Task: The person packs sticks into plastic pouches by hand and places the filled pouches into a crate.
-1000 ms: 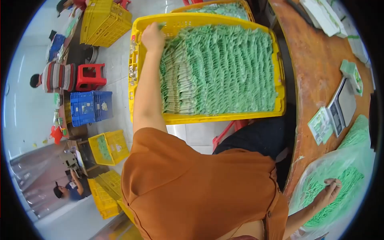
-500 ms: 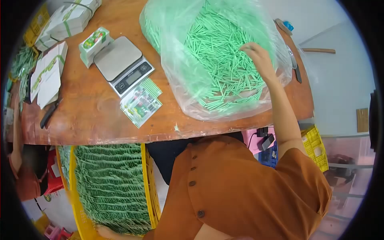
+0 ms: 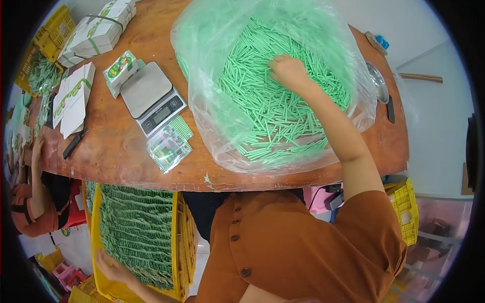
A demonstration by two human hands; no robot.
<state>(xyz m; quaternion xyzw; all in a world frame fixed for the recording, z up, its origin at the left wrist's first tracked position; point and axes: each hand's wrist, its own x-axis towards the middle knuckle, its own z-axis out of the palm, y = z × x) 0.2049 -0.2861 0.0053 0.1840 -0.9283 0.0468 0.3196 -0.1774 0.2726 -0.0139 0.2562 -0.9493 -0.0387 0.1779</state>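
Note:
A large clear plastic bag [image 3: 202, 118] lies opened on the table, filled with short, thin green sticks [image 3: 283, 113]. My right hand [image 3: 290, 73] is over the pile in the bag, its fingers curled down toward the sticks; what they hold, if anything, is hidden. My left hand [image 3: 112, 267] is low at the near-left side of a yellow crate [image 3: 96, 242], its fingers apart and nothing seen in them. Rows of flat green-striped packets [image 3: 136, 232] fill that crate. On the table, a printed packet [image 3: 169, 149] rests against a digital scale [image 3: 147, 91].
A small printed box [image 3: 120, 70] stands beside the scale. Farther left are strapped white cartons [image 3: 96, 35], flat white cards [image 3: 75, 98] and a black-handled knife [image 3: 75, 145]. A metal bowl [image 3: 378, 83] sits right of the bag. Another person's arm [image 3: 36, 171] is at far left.
My right hand has moved left and deeper over the green sticks. My left hand has come up along the crate's left side, more of it now showing. The whole view has shifted slightly.

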